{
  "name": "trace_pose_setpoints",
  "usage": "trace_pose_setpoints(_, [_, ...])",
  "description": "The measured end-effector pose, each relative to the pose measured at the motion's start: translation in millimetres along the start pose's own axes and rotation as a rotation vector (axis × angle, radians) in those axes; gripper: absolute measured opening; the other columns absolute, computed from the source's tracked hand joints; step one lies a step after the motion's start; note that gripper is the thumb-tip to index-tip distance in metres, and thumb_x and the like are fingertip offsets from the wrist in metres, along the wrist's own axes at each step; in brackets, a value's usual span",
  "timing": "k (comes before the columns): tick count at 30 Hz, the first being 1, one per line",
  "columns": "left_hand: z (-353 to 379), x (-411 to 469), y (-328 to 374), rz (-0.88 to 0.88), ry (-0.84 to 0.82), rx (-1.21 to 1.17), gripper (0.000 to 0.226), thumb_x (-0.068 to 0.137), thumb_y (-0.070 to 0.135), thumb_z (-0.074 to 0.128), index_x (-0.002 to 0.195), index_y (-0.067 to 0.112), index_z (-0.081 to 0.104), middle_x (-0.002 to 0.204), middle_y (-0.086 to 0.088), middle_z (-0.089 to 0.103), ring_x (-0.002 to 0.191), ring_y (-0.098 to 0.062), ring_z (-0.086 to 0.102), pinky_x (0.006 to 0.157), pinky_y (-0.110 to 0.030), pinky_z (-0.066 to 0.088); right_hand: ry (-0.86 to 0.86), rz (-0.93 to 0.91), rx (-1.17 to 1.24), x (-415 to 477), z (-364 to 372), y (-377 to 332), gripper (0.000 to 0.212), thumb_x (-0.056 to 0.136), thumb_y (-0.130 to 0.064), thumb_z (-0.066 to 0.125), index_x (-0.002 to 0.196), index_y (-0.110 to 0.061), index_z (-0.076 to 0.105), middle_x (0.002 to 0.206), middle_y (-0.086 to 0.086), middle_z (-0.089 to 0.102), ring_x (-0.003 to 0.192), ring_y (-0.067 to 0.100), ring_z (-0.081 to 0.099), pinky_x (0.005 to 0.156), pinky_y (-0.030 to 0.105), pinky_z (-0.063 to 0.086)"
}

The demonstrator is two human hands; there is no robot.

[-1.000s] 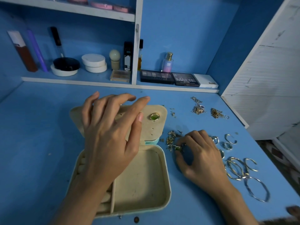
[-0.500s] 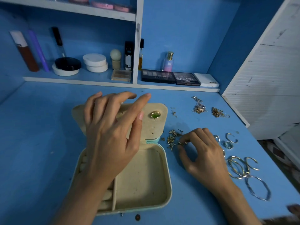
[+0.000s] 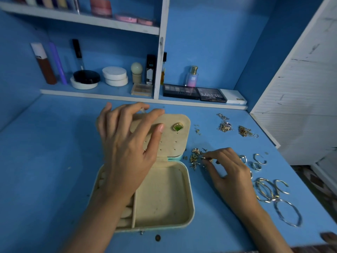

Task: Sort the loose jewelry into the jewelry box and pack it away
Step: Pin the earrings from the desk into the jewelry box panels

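Observation:
A cream jewelry box [image 3: 190, 198] lies open on the blue desk, its lid [image 3: 175, 145] folded back. A green stone earring [image 3: 178, 127] is pinned to the lid. My left hand [image 3: 127, 152] hovers over the lid and the box's left side, fingers spread and relaxed, holding nothing. It hides the ring rolls at the left. My right hand [image 3: 231, 172] is right of the box, thumb and fingertips pinching a small gold piece [image 3: 205, 157] at the edge of a pile of small gold earrings [image 3: 195, 157].
Two tangled chains [image 3: 224, 125] [image 3: 245, 131] lie at the back right. Silver rings [image 3: 257, 161] and several bangles [image 3: 268, 190] sit right of my right hand. A white cabinet [image 3: 300, 106] bounds the desk's right side. Cosmetics [image 3: 114, 75] fill the rear shelf.
My right hand's fingertips have shifted slightly back and closed on a small piece at the gold pile. My left hand has stayed over the lid.

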State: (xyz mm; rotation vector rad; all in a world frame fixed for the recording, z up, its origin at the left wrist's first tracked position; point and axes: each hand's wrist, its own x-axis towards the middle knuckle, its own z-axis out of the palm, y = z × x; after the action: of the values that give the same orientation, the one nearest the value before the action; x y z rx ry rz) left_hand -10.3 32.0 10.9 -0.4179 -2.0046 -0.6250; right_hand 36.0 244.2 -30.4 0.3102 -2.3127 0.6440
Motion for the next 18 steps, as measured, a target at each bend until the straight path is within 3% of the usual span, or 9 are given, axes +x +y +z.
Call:
trace_pose_setpoints(6, [0.7, 1.8, -1.8, 0.005, -0.028, -0.019, 0.027, 0.091, 0.020, 0.060, 0.117, 0.015, 0.067, 0.104, -0.008, 0.064, 0.102, -0.022, 0.048, 0.106, -0.045, 0.026, 0.059, -0.010, 0.087, 13.1, -4.6, -19.0, 0.012, 0.081, -0.007, 0.064, 0.090, -0.007, 0.072, 0.084, -0.004, 0.064, 0.082, 0.006, 0.053, 0.076, 0.011, 0.042])
trace_pose_setpoints(11, [-2.3, 2.3, -2.5, -0.014, -0.068, -0.039, 0.027, 0.090, 0.016, 0.056, 0.115, 0.011, 0.065, 0.107, -0.005, 0.064, 0.104, -0.023, 0.050, 0.107, -0.042, 0.027, 0.084, -0.152, 0.163, 37.3, 1.4, -59.7, 0.015, 0.084, -0.011, 0.062, 0.094, -0.009, 0.072, 0.086, -0.005, 0.062, 0.082, 0.010, 0.054, 0.077, 0.016, 0.043])
trace_pose_setpoints(15, [-3.5, 2.1, -3.9, -0.012, -0.095, -0.056, 0.028, 0.088, 0.012, 0.056, 0.114, 0.010, 0.065, 0.108, -0.005, 0.063, 0.106, -0.023, 0.050, 0.108, -0.042, 0.027, 0.101, -0.250, 0.101, 52.7, 16.9, -72.2, 0.019, 0.082, -0.003, 0.065, 0.099, -0.008, 0.072, 0.085, 0.002, 0.063, 0.079, 0.022, 0.056, 0.067, 0.037, 0.047])
trace_pose_setpoints(18, [-3.4, 1.8, -3.5, -0.015, -0.112, -0.068, 0.032, 0.086, 0.011, 0.053, 0.115, 0.011, 0.065, 0.109, -0.004, 0.063, 0.108, -0.023, 0.049, 0.109, -0.041, 0.026, 0.113, -0.267, 0.041, 57.9, 23.0, -74.1, 0.022, 0.080, 0.001, 0.067, 0.099, -0.008, 0.073, 0.088, 0.001, 0.067, 0.078, 0.024, 0.053, 0.064, 0.042, 0.045])
